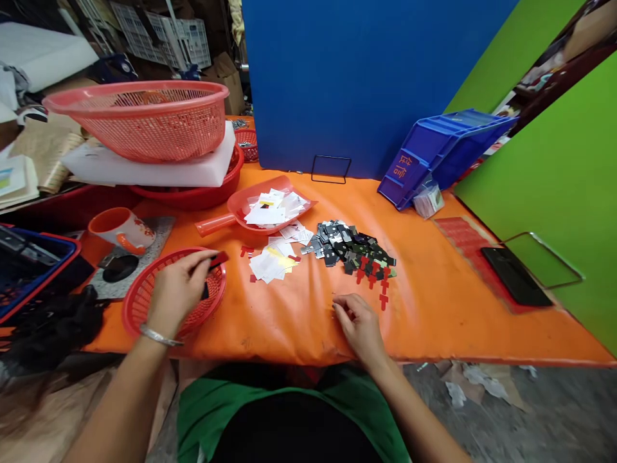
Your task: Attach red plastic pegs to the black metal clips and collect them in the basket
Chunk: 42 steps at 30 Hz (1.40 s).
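Over the red basket (pixel 222 292), I have the left hand (pixel 178 289) pinching a small dark-red piece (pixel 220 259) between thumb and fingertips, grip narrow, the piece jutting out by the rim; from my remote seat I can't tell whether it touches. It looks thin, flat and light to me, probably fairly stiff, perhaps a bit slick on its faces. I'd take it by the edges, thumb against one finger, no squeezing needed; a thin tab like that could bend.

Across to the right hand (pixel 359 325): low over the orange tabletop (pixel 299 315), fingers curled, thumb and forefinger nearly together. Whether anything sits between them, I can't make out. Just beyond it lie red T-shaped pieces (pixel 384 302), spread at the near edge of a heap of black and grey pieces (pixel 332 241), flat bits overlapping one another.

Moving outward, paper slips (pixel 267 265) lie between basket and heap, and more fill the red scoop (pixel 216 224) behind. Farther off, I've got a mug (pixel 116 225) at left, a blue bin (pixel 409 164) tilted at right, and a dark phone-like slab (pixel 515 276).
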{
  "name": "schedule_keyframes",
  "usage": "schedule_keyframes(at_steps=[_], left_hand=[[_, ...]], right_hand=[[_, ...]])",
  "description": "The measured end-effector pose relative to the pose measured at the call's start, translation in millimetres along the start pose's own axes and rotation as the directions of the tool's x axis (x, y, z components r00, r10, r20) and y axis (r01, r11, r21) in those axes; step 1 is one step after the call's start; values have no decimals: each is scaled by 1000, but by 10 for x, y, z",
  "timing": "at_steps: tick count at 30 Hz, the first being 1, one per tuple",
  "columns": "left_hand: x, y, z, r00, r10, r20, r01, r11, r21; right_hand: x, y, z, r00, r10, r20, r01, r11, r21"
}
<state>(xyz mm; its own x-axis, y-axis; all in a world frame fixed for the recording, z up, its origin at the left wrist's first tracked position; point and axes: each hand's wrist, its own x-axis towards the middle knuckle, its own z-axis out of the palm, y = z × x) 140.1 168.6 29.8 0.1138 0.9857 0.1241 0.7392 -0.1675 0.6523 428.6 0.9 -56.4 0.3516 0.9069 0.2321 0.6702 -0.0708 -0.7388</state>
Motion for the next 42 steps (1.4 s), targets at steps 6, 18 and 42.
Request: schedule_keyframes(at_steps=[6,18,42], left_hand=[[-93,-288,-78,973,185,-140,-142,952,270],[-794,501,1015,878,392,274,-289,892,-348],[-632,607,1417,889,-42,456,388,596,-703]], right_hand=[[377,14,118,987,-159,10,159,977,-140],[1458,-31,503,958,-116,261,251,776,-579],[342,-384,285,955,219,198,-293,790,538]])
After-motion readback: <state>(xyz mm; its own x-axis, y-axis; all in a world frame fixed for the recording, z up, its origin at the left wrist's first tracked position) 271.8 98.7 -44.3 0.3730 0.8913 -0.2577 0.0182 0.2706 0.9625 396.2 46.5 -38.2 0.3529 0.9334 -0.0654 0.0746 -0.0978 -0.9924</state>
